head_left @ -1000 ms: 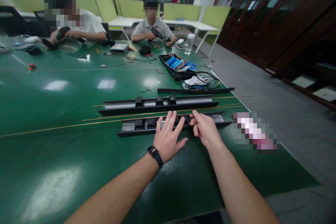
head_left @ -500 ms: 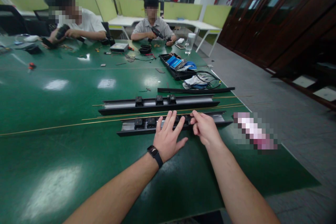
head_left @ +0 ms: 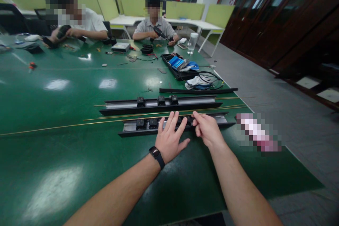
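Note:
My left hand (head_left: 171, 136), with a dark watch on its wrist, lies over the nearer black channel rail (head_left: 128, 134), fingers spread. Its fingers hide part of the rail and of the black blocks (head_left: 153, 123) sitting inside it. Beside it, my right hand (head_left: 208, 127) pinches a thin brass rod (head_left: 66, 125) between thumb and forefinger. That rod runs far left along the rail's back edge and passes by the left fingertips. Behind lies a second black channel rail (head_left: 185, 106) with several black blocks in it. More thin brass rods (head_left: 230, 107) lie between the two rails.
A black strip (head_left: 198, 90) lies behind the rails. Further back are white-and-blue gloves (head_left: 200, 82), black cables, a black tray (head_left: 171, 69) with blue items and a clear cup (head_left: 192, 44). Two people holding power drills sit across the green table (head_left: 79, 159). A blurred-out pink item (head_left: 256, 132) lies right.

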Demonstrator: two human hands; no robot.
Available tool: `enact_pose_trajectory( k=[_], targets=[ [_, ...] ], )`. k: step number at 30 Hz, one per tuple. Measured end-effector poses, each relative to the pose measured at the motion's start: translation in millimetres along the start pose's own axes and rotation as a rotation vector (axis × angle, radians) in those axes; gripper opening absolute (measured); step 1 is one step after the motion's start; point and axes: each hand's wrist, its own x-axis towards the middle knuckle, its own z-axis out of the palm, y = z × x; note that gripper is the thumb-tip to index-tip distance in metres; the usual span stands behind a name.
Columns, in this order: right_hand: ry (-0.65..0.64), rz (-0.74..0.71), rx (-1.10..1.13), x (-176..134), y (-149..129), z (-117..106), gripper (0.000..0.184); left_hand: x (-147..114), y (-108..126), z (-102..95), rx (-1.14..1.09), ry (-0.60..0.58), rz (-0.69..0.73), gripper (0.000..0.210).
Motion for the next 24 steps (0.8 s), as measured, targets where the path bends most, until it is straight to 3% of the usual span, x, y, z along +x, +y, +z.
enact_pose_trajectory(
  k=[14,24],
  targets=[
    [0.042,0.007,0.065,-1.0,-1.8,1.6,0.033,0.2,-0.5,-0.4,-0.005,-0.001,-0.004,0.079],
    [0.025,-0.028,-0.030,0.4,0.6,0.8,0.040,0.4,-0.3,-0.7,-0.001,-0.010,-0.002,0.079]
  ],
)
